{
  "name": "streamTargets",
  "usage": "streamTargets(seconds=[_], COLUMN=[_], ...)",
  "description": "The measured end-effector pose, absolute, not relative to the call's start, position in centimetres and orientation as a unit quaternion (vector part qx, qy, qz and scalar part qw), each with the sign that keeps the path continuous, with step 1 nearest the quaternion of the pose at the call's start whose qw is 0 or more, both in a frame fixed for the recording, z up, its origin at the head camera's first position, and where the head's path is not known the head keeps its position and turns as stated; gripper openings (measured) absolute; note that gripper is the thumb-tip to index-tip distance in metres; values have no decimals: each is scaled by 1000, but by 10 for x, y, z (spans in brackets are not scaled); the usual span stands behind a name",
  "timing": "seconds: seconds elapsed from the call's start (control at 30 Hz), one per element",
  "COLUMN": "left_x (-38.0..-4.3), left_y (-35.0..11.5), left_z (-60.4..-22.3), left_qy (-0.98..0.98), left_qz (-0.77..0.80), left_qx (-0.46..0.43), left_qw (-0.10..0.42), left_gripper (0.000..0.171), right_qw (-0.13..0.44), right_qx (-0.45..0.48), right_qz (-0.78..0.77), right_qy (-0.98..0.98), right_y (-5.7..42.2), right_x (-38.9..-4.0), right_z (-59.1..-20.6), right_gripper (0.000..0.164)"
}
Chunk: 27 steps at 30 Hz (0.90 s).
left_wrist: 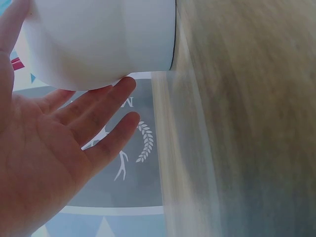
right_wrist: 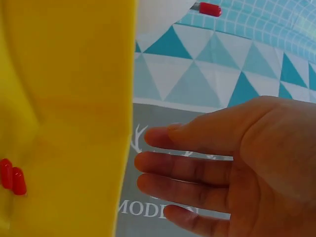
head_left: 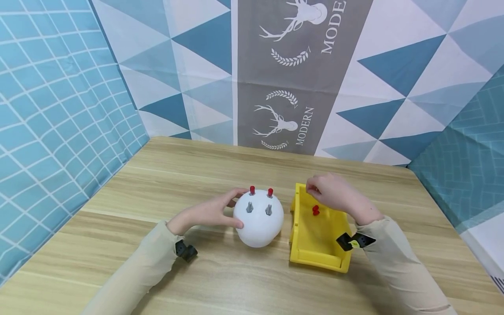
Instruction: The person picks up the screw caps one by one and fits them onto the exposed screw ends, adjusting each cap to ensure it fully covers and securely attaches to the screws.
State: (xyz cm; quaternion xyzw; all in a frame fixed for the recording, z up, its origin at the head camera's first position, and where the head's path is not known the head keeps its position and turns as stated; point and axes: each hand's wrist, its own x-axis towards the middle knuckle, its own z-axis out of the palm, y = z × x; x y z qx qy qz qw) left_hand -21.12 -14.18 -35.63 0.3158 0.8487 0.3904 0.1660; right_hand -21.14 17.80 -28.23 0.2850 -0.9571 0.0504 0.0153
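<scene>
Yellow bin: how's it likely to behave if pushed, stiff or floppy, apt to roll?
The yellow bin is probably stiff; its walls look straight and molded. It would likely slide rather than roll, given its boxy shape. The two red caps inside may shift, as they appear loose.

White dome [head_left: 257, 229], yellow bin [head_left: 318, 259].

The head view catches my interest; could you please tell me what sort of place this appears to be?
Probably an indoor, staged tabletop workspace: a light wood-grain table, a grey, white and blue printed backdrop behind it, and an open yellow plastic bin holding small red pieces.
</scene>
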Motion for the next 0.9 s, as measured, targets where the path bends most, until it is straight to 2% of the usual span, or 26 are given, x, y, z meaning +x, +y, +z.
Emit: streamTargets(seconds=[0.27,0.4,0.7,0.9], left_x=[-214,-214,-212,-210], left_y=[-142,-142,-142,-142], left_z=[-358,-359,-357,-356], left_qy=[849,849,849,850], left_qz=[389,390,391,388], left_qx=[316,314,312,314], left_qw=[166,168,169,167], left_gripper=[83,83,84,84], right_qw=[-47,-87,-125,-187], right_qx=[263,256,253,224], right_qz=[31,34,37,37], right_qy=[-963,-962,-959,-956], right_y=[180,179,177,172], right_x=[-217,-220,-224,-226], right_z=[-290,-294,-296,-300], right_gripper=[19,21,25,28])
